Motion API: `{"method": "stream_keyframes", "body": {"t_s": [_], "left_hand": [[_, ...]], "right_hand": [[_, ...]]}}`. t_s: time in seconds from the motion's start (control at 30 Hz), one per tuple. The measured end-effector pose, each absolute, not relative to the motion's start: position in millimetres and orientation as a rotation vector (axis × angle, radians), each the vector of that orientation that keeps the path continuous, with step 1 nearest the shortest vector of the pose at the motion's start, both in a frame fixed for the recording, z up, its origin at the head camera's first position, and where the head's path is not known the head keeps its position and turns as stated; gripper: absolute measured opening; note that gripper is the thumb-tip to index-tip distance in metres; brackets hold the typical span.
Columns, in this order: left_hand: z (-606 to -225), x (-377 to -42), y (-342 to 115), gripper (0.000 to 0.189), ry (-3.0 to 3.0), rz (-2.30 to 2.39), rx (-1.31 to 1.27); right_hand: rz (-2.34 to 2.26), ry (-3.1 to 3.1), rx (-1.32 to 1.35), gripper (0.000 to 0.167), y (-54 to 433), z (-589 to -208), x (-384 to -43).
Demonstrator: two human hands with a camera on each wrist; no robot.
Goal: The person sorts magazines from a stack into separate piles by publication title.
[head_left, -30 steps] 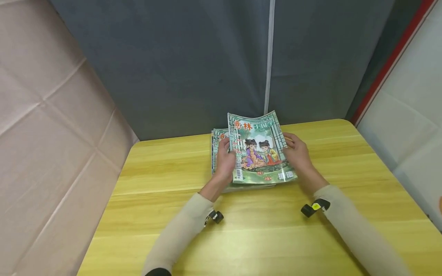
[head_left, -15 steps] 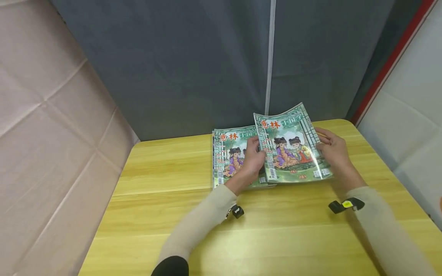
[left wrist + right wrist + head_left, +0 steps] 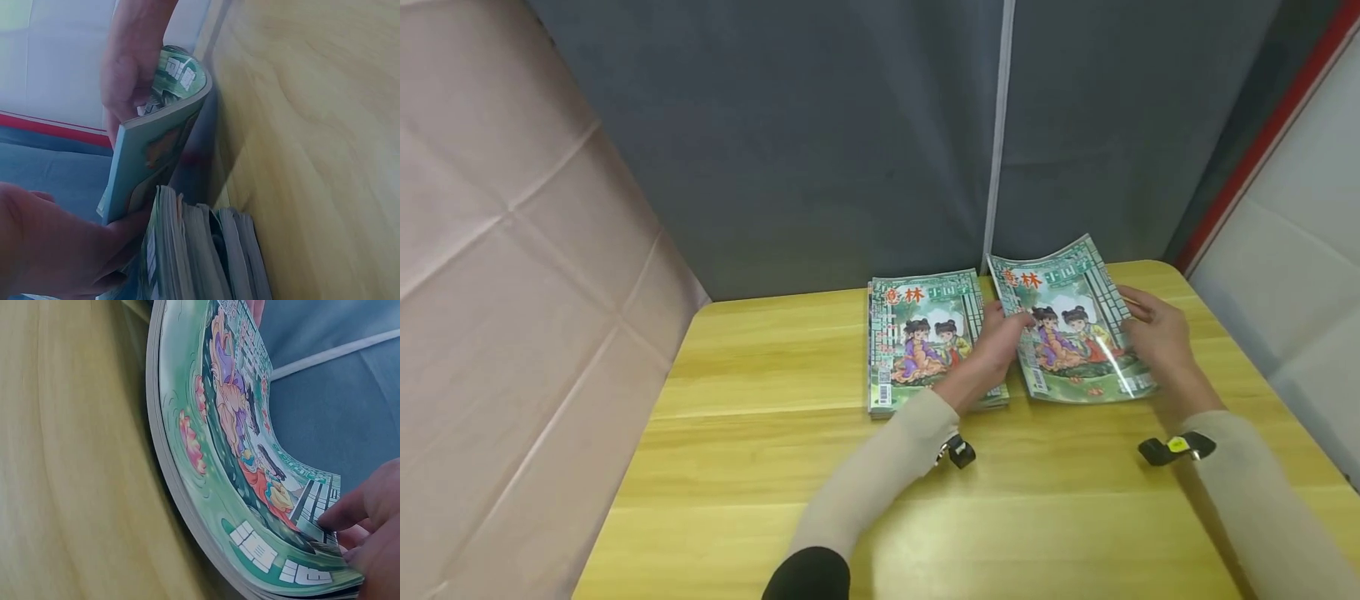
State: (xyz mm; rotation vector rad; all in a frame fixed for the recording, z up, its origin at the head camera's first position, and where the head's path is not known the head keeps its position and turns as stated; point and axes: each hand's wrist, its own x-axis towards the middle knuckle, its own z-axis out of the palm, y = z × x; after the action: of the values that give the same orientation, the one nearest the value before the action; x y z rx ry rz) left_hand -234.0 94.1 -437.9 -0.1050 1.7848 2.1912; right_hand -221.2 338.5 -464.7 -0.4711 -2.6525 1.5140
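A green illustrated magazine hangs bowed between both hands, its cover facing up with two drawn figures on it. My left hand pinches its left edge, thumb on the cover. At the opposite edge my right hand grips it, with the thumb on the cover in the right wrist view. Left of it lies a stack of magazines with the same cover on top; my left wrist overlaps its lower right part. The left wrist view shows the thick page edges of the stack close beside the left hand.
The wooden table spreads out in front and to both sides. A grey curtain hangs right behind its back edge. A pale quilted wall stands on the left, a white panel with a red strip on the right.
Both hands have carried the magazine rightward from over the stack, and it now sits lower, nearer the table. The stack's top cover has come into view. The head view has shifted slightly.
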Motion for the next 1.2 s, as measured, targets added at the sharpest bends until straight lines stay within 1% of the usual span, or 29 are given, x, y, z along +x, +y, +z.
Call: {"method": "stream_keyframes", "body": {"t_s": [0.1,0.2,0.33,0.37,0.4,0.53,0.6,0.77,0.9,1.0,1.07,1.2], "left_hand": [[-439.6,-237.0,97.0,0.059,1.721,2.216,-0.071],[-443.7,-239.4,97.6,0.048,1.675,2.216,-0.091],[-448.9,-241.3,98.3,0.043,1.589,2.233,-0.108],[-449.5,-241.4,98.4,0.044,1.559,2.245,-0.097],[-449.9,-241.4,98.9,0.050,1.554,2.249,-0.096],[-448.3,-239.2,101.4,0.083,1.662,2.214,-0.167],[-446.6,-237.3,103.1,0.094,1.725,2.193,-0.217],[-446.1,-233.8,108.8,0.099,1.779,2.172,-0.268],[-446.6,-231.1,112.6,0.104,1.806,2.162,-0.307],[-444.9,-228.6,114.0,0.105,1.854,2.149,-0.304],[-442.7,-227.3,114.3,0.102,1.889,2.143,-0.276],[-435.9,-225.2,111.4,0.084,1.872,2.166,-0.191]], "right_hand": [[1.532,-2.663,-0.470,0.065,342.8,-467.9,-221.6],[1.518,-2.698,-0.445,0.065,345.6,-470.9,-220.9],[1.500,-2.739,-0.423,0.065,349.2,-474.2,-218.9],[1.502,-2.742,-0.419,0.065,349.6,-474.7,-218.5],[1.500,-2.748,-0.417,0.065,350.3,-475.2,-218.4],[1.486,-2.792,-0.436,0.062,351.0,-475.8,-218.6],[1.447,-2.826,-0.440,0.061,351.7,-475.5,-219.0],[1.340,-2.882,-0.452,0.061,354.8,-477.4,-220.1],[1.380,-2.864,-0.497,0.061,355.0,-480.8,-221.6],[1.422,-2.846,-0.509,0.063,354.4,-481.4,-221.9],[1.432,-2.842,-0.507,0.065,354.1,-480.6,-221.7],[1.376,-2.945,-0.419,0.075,352.1,-471.3,-217.1]]}}
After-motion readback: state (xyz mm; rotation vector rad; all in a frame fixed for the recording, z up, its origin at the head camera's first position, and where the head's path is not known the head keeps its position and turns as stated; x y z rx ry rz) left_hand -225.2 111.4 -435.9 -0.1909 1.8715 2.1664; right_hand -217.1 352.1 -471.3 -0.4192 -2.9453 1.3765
